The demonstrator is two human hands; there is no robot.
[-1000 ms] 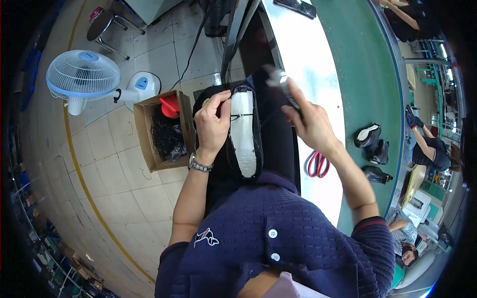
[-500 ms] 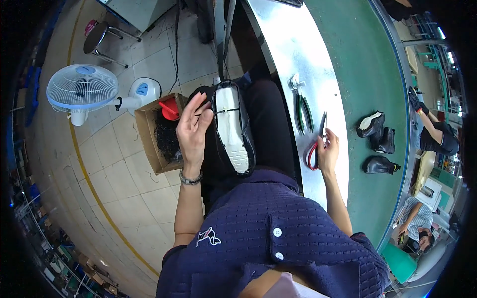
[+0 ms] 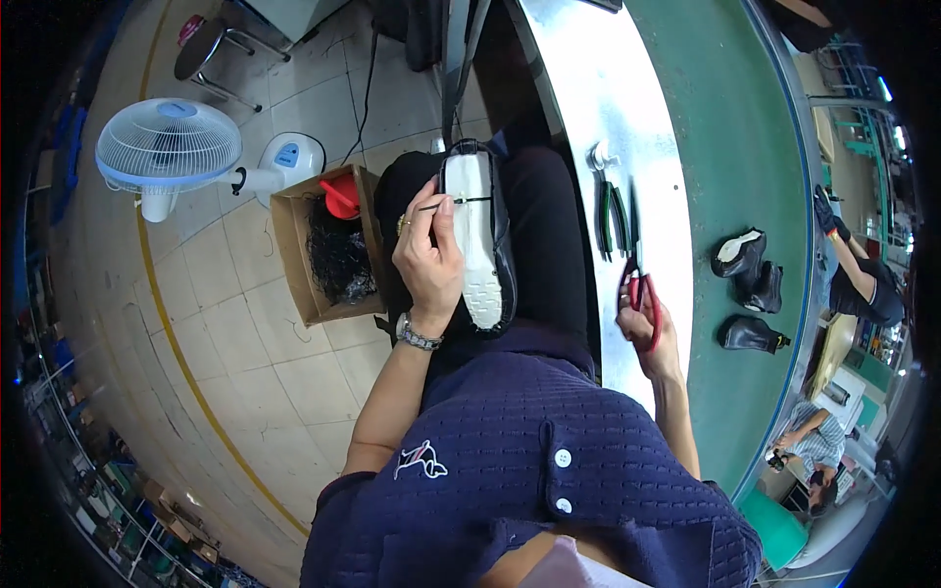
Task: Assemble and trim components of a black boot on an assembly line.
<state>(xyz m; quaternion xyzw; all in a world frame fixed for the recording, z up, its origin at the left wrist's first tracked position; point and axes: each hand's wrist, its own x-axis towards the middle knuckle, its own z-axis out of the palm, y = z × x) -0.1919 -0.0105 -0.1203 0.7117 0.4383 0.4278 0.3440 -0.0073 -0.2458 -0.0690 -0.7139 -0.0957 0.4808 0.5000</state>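
Note:
A black shoe upper [image 3: 502,260] lies sole side up over my lap, its long white insole [image 3: 478,255] showing. Across the insole runs a thin black tie [image 3: 473,201] with a small knob at its middle. My left hand [image 3: 431,257] pinches the loose end of this tie between thumb and fingers at the shoe's left edge. Over the metal bench, my right hand [image 3: 649,328] has its fingers in the red handles of a pair of scissors [image 3: 637,269]. The blades point away from me. Green-handled pliers [image 3: 610,216] lie just beyond them.
Left of my legs stands a cardboard box [image 3: 291,257] of black scraps with a red object [image 3: 341,196]. A fan [image 3: 169,147] and stool [image 3: 199,49] are farther left. Beyond the metal bench [image 3: 652,147], black shoes [image 3: 753,331] sit on a green surface [image 3: 701,157]. Other people work at far right.
My left hand has moved right and closed on the tie's end. My right hand has picked the scissors up by their handles and turned them.

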